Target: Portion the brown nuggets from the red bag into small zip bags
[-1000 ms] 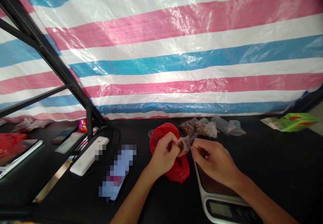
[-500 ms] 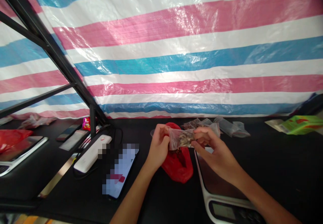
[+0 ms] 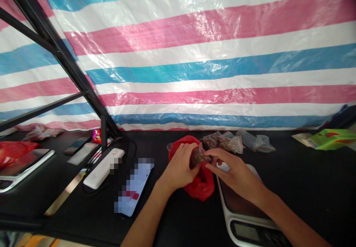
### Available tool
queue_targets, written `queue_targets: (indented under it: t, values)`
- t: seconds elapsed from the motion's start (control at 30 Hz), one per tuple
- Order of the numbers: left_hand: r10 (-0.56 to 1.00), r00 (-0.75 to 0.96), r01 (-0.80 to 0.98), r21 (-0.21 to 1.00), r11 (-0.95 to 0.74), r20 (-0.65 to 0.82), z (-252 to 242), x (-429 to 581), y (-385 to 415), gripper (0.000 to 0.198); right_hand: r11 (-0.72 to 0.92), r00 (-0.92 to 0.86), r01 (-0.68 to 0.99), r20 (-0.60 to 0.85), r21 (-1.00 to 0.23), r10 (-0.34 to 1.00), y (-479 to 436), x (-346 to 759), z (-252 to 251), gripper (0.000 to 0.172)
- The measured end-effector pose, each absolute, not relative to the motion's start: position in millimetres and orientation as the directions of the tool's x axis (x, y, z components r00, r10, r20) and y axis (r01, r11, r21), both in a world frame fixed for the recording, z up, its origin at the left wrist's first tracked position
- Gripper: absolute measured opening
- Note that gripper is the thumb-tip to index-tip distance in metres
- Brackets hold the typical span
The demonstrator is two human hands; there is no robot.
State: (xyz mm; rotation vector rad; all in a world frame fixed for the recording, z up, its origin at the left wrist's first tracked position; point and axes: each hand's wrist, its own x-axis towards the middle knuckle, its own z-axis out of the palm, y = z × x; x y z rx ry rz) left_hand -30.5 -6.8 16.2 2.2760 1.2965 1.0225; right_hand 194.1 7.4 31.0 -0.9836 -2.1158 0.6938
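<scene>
A small clear plastic bag with brown dried pieces in it is up over the red plastic bag. My left hand is closed around its left side, thumb below and fingers over the top. At the small bag's right end is my right hand, its thumb and forefinger brought together about something small and dark that I cannot make out. The red bag lies with its mouth spread, partly hidden beneath both hands. Under my right forearm is a kitchen scale with a white rim and a display at its front.
Filled clear bags and flat clear bags lie behind the scale. A green packet is at the right. Leftward are a phone, a white power strip, a black frame post and another scale.
Both hands have shifted slightly; the small bag, stretched flat between them before, is now bunched in my left hand. My right fingers have moved to its right end.
</scene>
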Motion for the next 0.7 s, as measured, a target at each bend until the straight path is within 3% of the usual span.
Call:
queue_targets:
  t: [0.27, 0.37, 0.53, 0.7]
  values:
    - [0.852, 0.303, 0.599, 0.610, -0.519, 0.427, 14.9, -32.5, -6.7, 0.069, 0.665, -0.498, 0.370, 0.466, -0.649, 0.732, 0.2, 194.6, 35.6, 0.020]
    - [0.872, 0.298, 0.626, 0.611, -0.485, 0.388, 16.3, -32.5, -6.9, 0.074, 0.729, -0.482, 0.375, 0.551, -0.573, 0.681, 0.8, 195.9, 33.1, 0.019]
    - [0.878, 0.303, 0.641, 0.602, -0.476, 0.371, 24.8, -33.9, -8.9, 0.055, 0.846, -0.466, 0.346, 0.708, -0.406, 0.531, 1.9, 197.7, 35.0, 0.020]
    - [0.863, 0.353, 0.656, 0.563, -0.503, 0.361, 22.7, -35.3, -9.0, 0.067, 0.882, -0.518, 0.337, 0.717, -0.331, 0.467, 2.1, 197.8, 39.8, 0.019]
